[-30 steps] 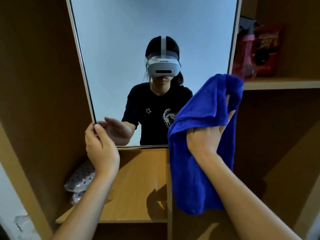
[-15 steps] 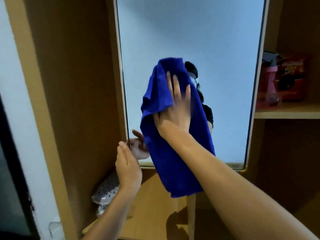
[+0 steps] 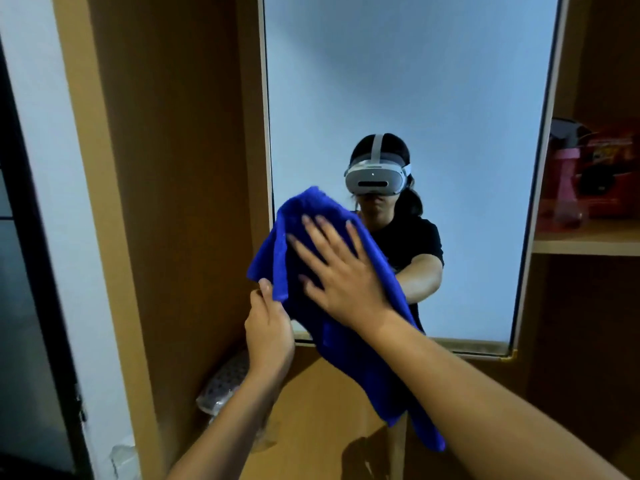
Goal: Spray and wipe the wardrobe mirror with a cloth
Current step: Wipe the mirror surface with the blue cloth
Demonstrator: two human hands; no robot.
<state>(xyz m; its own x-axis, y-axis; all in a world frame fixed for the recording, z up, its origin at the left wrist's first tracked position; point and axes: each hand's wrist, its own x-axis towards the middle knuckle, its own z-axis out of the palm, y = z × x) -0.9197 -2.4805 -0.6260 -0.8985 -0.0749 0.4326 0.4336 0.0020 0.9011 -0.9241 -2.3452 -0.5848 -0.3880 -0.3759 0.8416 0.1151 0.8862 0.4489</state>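
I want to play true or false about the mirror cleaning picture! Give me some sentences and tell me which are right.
1. The cloth is blue. True.
2. The right hand lies flat on the cloth with its fingers spread. True.
3. The left hand is holding the spray bottle. False: it is at the mirror's lower left edge, by the cloth's edge; the pink spray bottle stands on the shelf to the right.
4. The cloth is wiping the top of the mirror. False: it is on the lower left part.
5. A spotted bag lies low in the left compartment. True.
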